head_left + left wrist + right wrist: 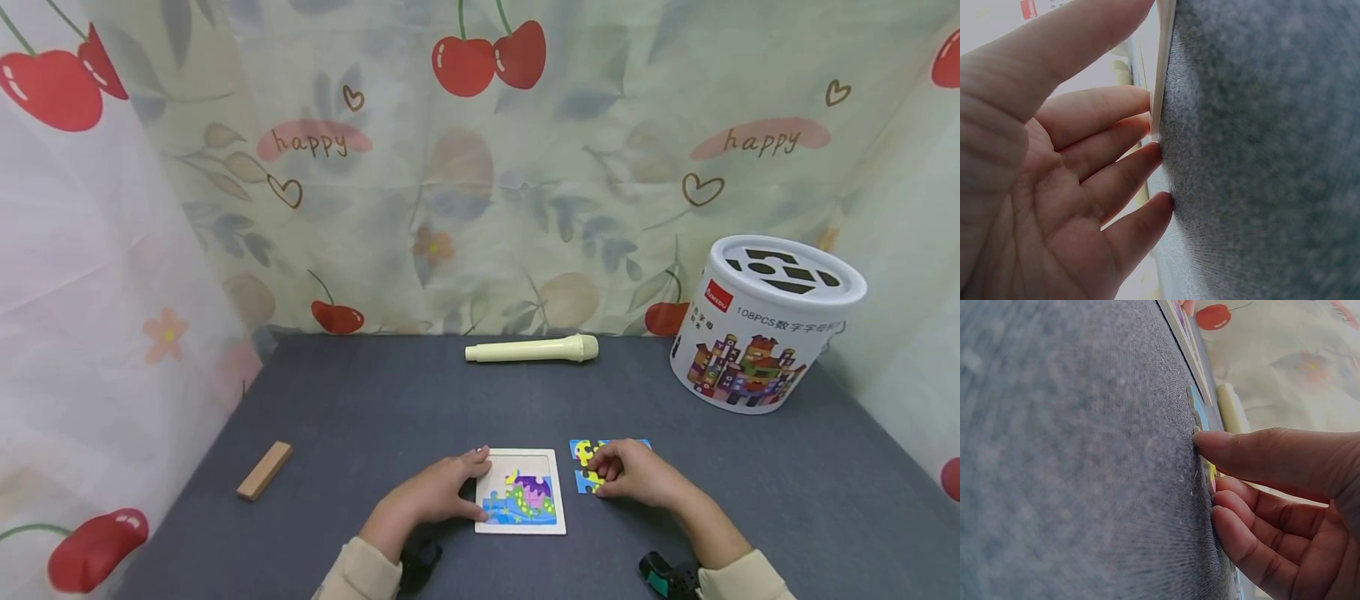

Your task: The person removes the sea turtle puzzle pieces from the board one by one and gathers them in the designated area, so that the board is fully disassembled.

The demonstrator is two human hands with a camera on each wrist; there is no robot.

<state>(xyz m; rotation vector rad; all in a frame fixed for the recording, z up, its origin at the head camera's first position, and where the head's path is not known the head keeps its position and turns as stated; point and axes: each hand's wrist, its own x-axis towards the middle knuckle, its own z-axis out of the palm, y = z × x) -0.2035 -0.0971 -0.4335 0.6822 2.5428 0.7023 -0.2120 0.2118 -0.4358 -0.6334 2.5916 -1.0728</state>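
In the head view my left hand (435,496) touches the left side of a pale-framed jigsaw tray (558,492). Its fingertips rest at the upper left corner, the thumb lower down. The left wrist view has the fingers (1100,115) nearly straight against the tray's edge. Joined pieces form a colourful picture (525,502) in the tray's lower right; bare backing shows above and left. My right hand (637,475) pinches a blue-and-yellow jigsaw piece (585,482) low on the table, between thumb and curled fingers. More loose pieces (581,450) lie behind this hand, partly hidden.
A cream toy microphone (532,349) lies at the table's back. At the back right stands a white lidded bucket (757,333) with printed blocks. One wooden block (265,471) lies at the left. Printed curtains (480,208) border the dark table (360,408).
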